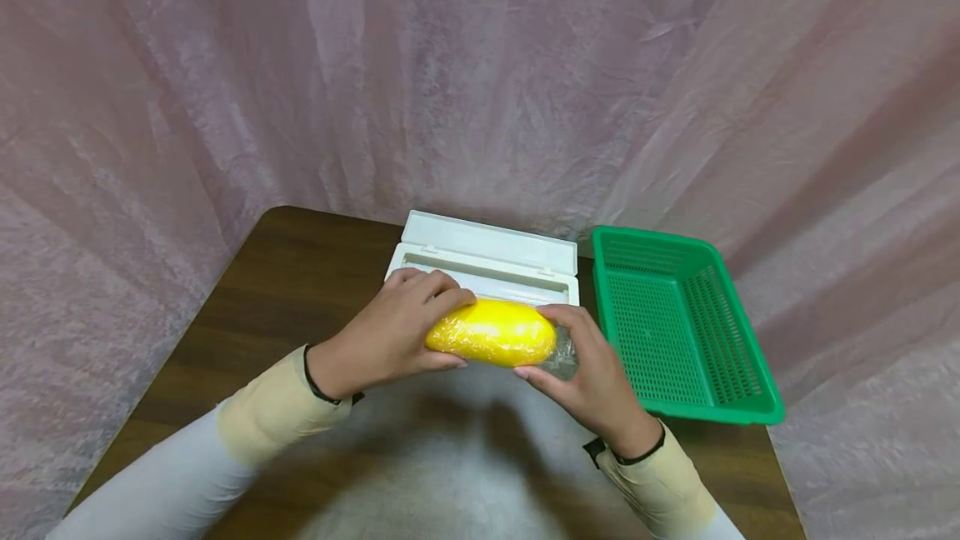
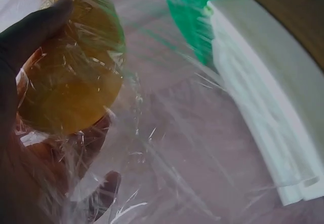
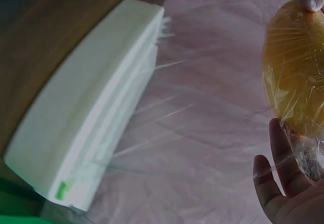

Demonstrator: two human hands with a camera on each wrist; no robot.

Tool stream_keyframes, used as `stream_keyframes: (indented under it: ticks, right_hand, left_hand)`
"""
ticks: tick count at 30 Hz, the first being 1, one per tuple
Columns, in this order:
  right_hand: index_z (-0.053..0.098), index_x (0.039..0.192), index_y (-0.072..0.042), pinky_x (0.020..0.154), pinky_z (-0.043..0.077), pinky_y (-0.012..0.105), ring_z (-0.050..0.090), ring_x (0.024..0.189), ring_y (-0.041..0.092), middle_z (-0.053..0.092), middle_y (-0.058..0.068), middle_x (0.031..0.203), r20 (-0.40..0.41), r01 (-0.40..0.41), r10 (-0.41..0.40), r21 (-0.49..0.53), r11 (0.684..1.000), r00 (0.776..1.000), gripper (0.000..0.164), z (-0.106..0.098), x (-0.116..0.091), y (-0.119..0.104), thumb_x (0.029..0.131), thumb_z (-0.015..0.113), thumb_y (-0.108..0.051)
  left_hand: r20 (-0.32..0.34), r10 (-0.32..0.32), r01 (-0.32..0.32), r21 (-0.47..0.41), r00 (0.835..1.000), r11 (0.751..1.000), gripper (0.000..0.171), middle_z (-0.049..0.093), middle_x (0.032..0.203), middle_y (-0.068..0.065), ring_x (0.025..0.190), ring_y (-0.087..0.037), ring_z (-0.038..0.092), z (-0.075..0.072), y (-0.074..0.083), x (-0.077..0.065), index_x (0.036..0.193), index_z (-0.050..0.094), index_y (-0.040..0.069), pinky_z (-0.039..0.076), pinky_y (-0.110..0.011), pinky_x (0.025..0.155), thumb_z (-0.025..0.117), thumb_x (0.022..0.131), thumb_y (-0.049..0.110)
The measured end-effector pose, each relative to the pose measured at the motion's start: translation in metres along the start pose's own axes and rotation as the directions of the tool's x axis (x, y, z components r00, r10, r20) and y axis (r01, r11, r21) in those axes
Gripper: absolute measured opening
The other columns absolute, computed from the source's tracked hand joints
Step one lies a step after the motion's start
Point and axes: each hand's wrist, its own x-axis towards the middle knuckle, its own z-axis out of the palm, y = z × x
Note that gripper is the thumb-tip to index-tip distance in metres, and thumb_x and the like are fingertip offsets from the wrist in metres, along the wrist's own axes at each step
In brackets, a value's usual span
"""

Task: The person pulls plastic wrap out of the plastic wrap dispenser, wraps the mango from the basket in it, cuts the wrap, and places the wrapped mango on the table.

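A yellow oblong object (image 1: 495,333) in clear film (image 1: 562,354) spans from the left hand (image 1: 393,325), which grips one end, to the right hand (image 1: 596,369), which pinches the other between thumb and finger. Beyond both hands a white box (image 1: 487,242) stands open on the table (image 1: 300,273); a green basket (image 1: 654,336) sits beside the right hand.

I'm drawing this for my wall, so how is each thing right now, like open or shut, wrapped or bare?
Yellow thing, wrapped, held up
Plastic wrap, clear, wrinkled
White box, its lid open
Green basket, upright
Left hand, holding one end
Right hand, holding the other
Curtain, hanging in folds
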Motion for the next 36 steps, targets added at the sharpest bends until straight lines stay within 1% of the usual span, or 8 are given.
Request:
stream_keyframes:
  ticks: [4,9,15,19,23,28,31,36]
  right_hand:
    - [0.050,0.140,-0.009,0.103,0.048,0.028,0.056,0.121,0.019,0.057,0.005,0.133,0.023,-0.006,0.006,0.018,1.000,1.000,0.078,0.011,-0.014,0.001,0.076,0.090,-0.032]
    - [0.051,0.139,-0.009,0.106,0.046,0.022,0.058,0.118,0.019,0.057,0.005,0.132,0.047,-0.021,0.019,0.058,0.998,0.999,0.080,0.027,-0.033,0.005,0.074,0.092,-0.028]
    - [0.050,0.139,-0.010,0.107,0.044,0.020,0.058,0.119,0.019,0.057,0.004,0.132,0.054,-0.038,0.033,0.088,0.995,0.998,0.074,0.045,-0.050,0.013,0.080,0.087,-0.034]
    - [0.050,0.140,-0.013,0.105,0.048,0.030,0.058,0.118,0.018,0.058,0.002,0.131,0.062,-0.062,0.057,0.078,0.995,0.996,0.071,0.055,-0.059,0.015,0.082,0.085,-0.033]
    - [0.051,0.140,-0.016,0.098,0.053,0.040,0.059,0.116,0.015,0.059,-0.001,0.130,0.075,-0.091,0.089,0.030,0.995,0.993,0.069,0.063,-0.067,0.018,0.083,0.084,-0.035]
    - [0.052,0.139,-0.017,0.100,0.052,0.044,0.060,0.118,0.014,0.062,-0.003,0.131,0.092,-0.123,0.127,-0.050,0.991,0.988,0.068,0.072,-0.074,0.024,0.084,0.081,-0.043]
    - [0.053,0.139,-0.015,0.101,0.050,0.047,0.061,0.119,0.016,0.064,-0.002,0.132,0.102,-0.117,0.127,-0.099,0.988,0.987,0.070,0.077,-0.077,0.028,0.084,0.079,-0.048]
    - [0.054,0.143,-0.012,0.102,0.050,0.051,0.064,0.121,0.022,0.066,0.004,0.134,0.133,-0.121,0.138,-0.131,0.984,0.981,0.075,0.081,-0.082,0.034,0.081,0.083,-0.042]
  left_hand:
    - [0.055,-0.026,0.028,-0.027,0.998,0.999,0.073,0.062,0.114,0.002,0.105,-0.018,0.059,0.012,0.003,-0.015,0.128,0.061,0.018,0.044,-0.046,0.098,0.090,0.070,0.052]
    - [0.115,-0.061,0.068,-0.064,0.992,0.996,0.075,0.060,0.114,0.003,0.105,-0.015,0.057,0.029,0.006,-0.032,0.130,0.060,0.019,0.042,-0.044,0.097,0.089,0.070,0.054]
    - [0.171,-0.088,0.102,-0.070,0.981,0.992,0.074,0.058,0.111,0.004,0.102,-0.014,0.056,0.044,0.008,-0.043,0.129,0.059,0.020,0.042,-0.044,0.097,0.088,0.070,0.055]
    - [0.201,-0.099,0.116,-0.075,0.975,0.990,0.072,0.059,0.113,0.004,0.102,-0.014,0.057,0.053,0.007,-0.049,0.130,0.060,0.020,0.042,-0.044,0.098,0.086,0.072,0.055]
    - [0.215,-0.102,0.121,-0.076,0.971,0.990,0.070,0.061,0.114,0.005,0.101,-0.013,0.059,0.064,0.004,-0.054,0.130,0.061,0.021,0.041,-0.045,0.099,0.085,0.074,0.055]
    - [0.225,-0.121,0.142,-0.078,0.967,0.987,0.068,0.063,0.115,0.005,0.104,-0.013,0.061,0.081,0.000,-0.060,0.131,0.062,0.022,0.041,-0.045,0.098,0.084,0.075,0.055]
    - [0.229,-0.133,0.152,-0.068,0.964,0.986,0.067,0.064,0.115,0.005,0.105,-0.013,0.061,0.090,-0.003,-0.064,0.131,0.062,0.022,0.041,-0.046,0.098,0.084,0.076,0.055]
    - [0.222,-0.150,0.169,-0.070,0.963,0.983,0.067,0.065,0.113,0.004,0.103,-0.013,0.062,0.103,-0.008,-0.070,0.130,0.063,0.022,0.042,-0.049,0.097,0.086,0.074,0.052]
